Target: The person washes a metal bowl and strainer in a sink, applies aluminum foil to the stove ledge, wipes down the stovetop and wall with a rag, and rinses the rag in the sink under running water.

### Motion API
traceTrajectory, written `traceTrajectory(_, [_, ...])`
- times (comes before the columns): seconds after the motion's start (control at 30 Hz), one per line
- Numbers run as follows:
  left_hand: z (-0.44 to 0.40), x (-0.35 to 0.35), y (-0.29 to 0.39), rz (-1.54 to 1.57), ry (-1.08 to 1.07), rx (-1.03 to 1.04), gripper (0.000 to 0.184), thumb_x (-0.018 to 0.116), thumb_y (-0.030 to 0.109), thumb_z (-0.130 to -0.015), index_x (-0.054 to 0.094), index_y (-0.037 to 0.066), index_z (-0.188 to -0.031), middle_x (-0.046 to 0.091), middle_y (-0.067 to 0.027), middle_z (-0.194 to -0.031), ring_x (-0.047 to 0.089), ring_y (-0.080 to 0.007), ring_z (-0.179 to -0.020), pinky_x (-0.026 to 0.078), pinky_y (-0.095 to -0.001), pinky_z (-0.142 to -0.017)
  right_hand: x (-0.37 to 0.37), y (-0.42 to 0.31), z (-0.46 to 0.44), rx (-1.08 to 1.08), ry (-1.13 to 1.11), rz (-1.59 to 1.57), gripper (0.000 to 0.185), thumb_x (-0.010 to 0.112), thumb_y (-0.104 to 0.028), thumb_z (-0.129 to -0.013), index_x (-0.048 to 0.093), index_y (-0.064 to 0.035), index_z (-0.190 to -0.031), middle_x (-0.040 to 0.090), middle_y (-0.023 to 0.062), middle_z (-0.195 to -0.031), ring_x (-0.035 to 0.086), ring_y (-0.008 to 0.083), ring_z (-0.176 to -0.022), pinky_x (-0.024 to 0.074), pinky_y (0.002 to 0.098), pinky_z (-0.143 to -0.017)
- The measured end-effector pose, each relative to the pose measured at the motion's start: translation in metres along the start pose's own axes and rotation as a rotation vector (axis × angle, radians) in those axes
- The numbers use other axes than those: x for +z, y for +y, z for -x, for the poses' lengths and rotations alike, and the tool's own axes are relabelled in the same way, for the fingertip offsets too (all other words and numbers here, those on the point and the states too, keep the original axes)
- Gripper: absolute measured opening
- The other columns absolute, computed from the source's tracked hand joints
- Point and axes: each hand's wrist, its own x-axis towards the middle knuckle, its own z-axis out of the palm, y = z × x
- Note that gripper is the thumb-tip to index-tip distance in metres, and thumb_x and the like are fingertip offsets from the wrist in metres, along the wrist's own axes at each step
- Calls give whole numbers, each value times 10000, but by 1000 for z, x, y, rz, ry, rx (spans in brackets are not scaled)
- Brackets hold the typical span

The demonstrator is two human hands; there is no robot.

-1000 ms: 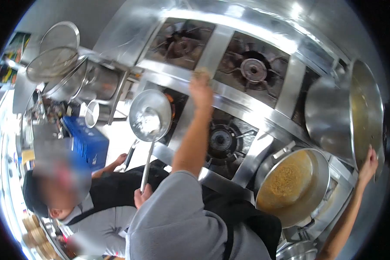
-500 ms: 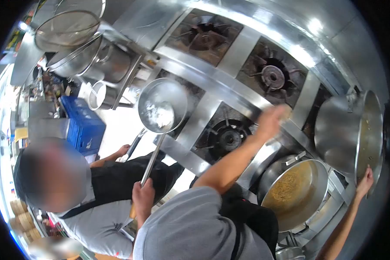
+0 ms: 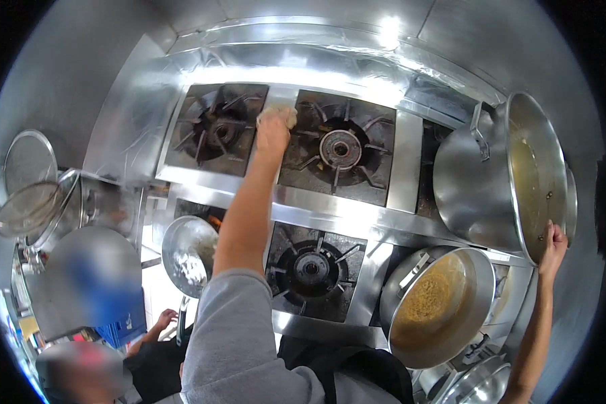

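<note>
My left hand (image 3: pixel 273 137) is closed on a pale cloth (image 3: pixel 288 117), crumpled and partly hidden by the fingers, on the steel strip between the two back burners. Beneath that arm runs the front part of the stove. At the right, my right hand (image 3: pixel 553 244) grips the rim of a large steel pot (image 3: pixel 471 178), which leans with its mouth to the right and shows yellowish liquid inside. A second wide pot (image 3: pixel 481 303) stands in front of it, holding brown liquid and a crumbly brown mass (image 3: pixel 432 296).
A co-worker's hand (image 3: pixel 167 319) is by the handle of a steel pan (image 3: pixel 182 252) over the front left burner, where a flame shows. Strainers (image 3: pixel 30 161) and pots stand at the far left. A blue crate (image 3: pixel 124 326) is below. Metal bowls (image 3: pixel 481 384) sit lower right.
My left hand has moved left across the stove with the cloth, from near the right burners to between the back ones. My view has turned. My right hand stays on the pot rim.
</note>
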Motion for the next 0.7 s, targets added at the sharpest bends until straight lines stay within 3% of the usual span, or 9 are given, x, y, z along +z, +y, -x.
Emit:
traceTrajectory(0.07, [-45, -14, 14, -41, -18, 74, 156, 594, 57, -818, 716, 111, -898, 678, -169, -933, 648, -351, -884, 518, -478, -776, -2, 0, 5, 16, 16, -35, 418, 543, -249, -1016, 307, -121, -696, 277, -68, -670, 244, 54, -624, 201, 266, -546])
traceTrajectory(0.1, [-66, 1, 0, 18, 63, 37, 179, 613, 89, -808, 725, 139, -938, 679, -157, -877, 656, -358, -850, 526, -473, -776, -4, 0, 4, 20, -1, -27, 408, 540, -236, -1017, 311, -118, -700, 281, -69, -676, 248, 54, -632, 202, 264, -553])
traceTrajectory(0.13, [-81, 17, -10, -51, -4, -213, 227, 633, 126, -796, 726, 166, -998, 683, -156, -873, 659, -363, -852, 528, -463, -801, -6, 1, 5, 28, -21, -18, 399, 537, -224, -1017, 315, -115, -704, 284, -69, -683, 251, 53, -639, 203, 263, -560])
traceTrajectory(0.17, [-95, 1, 3, 105, -17, -297, 280, 643, 163, -792, 713, 174, -1063, 686, -174, -959, 656, -377, -905, 523, -466, -836, -7, -1, 5, 45, -10, -7, 399, 537, -224, -1017, 315, -115, -704, 284, -69, -683, 251, 53, -639, 203, 263, -560])
traceTrajectory(0.2, [-106, 7, 3, 136, 132, -273, 269, 649, 181, -796, 708, 165, -1058, 690, -179, -998, 656, -385, -938, 520, -468, -841, -7, -4, 6, 51, -16, -3, 393, 539, -215, -1015, 317, -114, -707, 286, -70, -686, 251, 53, -642, 202, 263, -561])
traceTrajectory(0.27, [-119, 16, 17, 190, 171, -262, 209, 633, 183, -812, 712, 145, -1001, 694, -174, -993, 657, -393, -938, 521, -464, -835, -7, -10, 10, 80, -10, 10, 388, 541, -206, -1014, 320, -112, -709, 288, -71, -690, 251, 53, -645, 201, 262, -563])
traceTrajectory(0.37, [-130, 42, 59, 111, -95, -365, 183, 615, 205, -825, 712, 128, -960, 690, -188, -963, 656, -397, -912, 527, -462, -821, -5, -18, 12, 105, -2, -3, 389, 553, -196, -1008, 321, -109, -707, 293, -72, -692, 252, 53, -648, 205, 262, -565])
traceTrajectory(0.6, [-131, 127, 239, -25, -300, -8, 195, 626, 178, -812, 701, 118, -981, 680, -160, -986, 645, -377, -960, 510, -464, -852, -5, -24, 13, 135, -4, 20, 395, 564, -190, -1001, 325, -109, -696, 294, -71, -685, 250, 55, -644, 210, 267, -559])
traceTrajectory(0.7, [-129, 153, 271, 71, -306, 245, 220, 645, 98, -772, 698, 106, -985, 675, -162, -992, 633, -361, -999, 490, -461, -885, -4, -32, 12, 137, -11, 58, 403, 564, -191, -999, 324, -109, -686, 292, -73, -676, 249, 55, -639, 210, 267, -555])
